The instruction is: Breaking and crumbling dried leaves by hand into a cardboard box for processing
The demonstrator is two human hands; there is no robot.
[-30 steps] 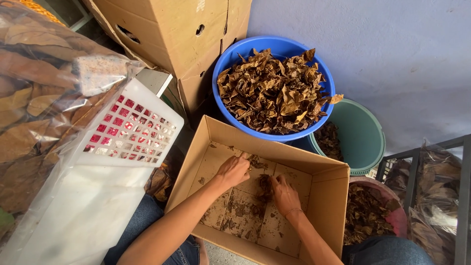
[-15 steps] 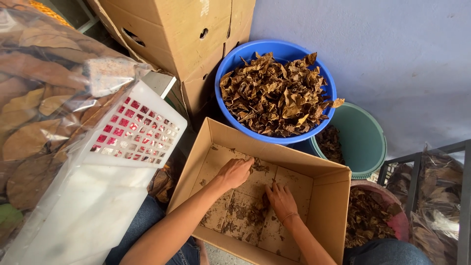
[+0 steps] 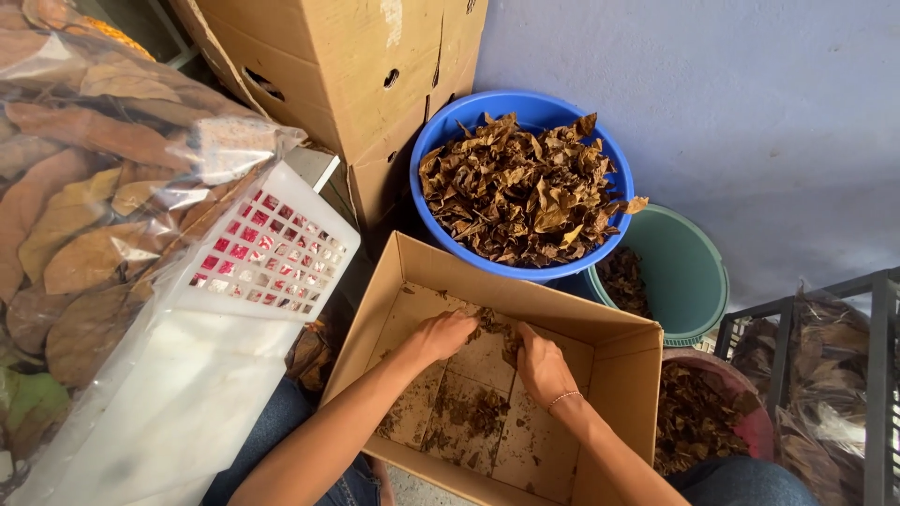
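While the fingers of the left hand (image 3: pixel 442 334) and right hand (image 3: pixel 541 366) curl closed around a clump of dry leaf crumbs (image 3: pixel 495 328), brown, brittle and broken small, both hands sit inside an open cardboard box (image 3: pixel 619 361). Crumbs litter its floor. Behind stand a blue tub (image 3: pixel 441 141) of leaves and a pale wall (image 3: pixel 712 94)

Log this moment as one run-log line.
left hand: on leaf bits | right hand: gathering dry leaf bits | site: cardboard box | nearby: blue basin
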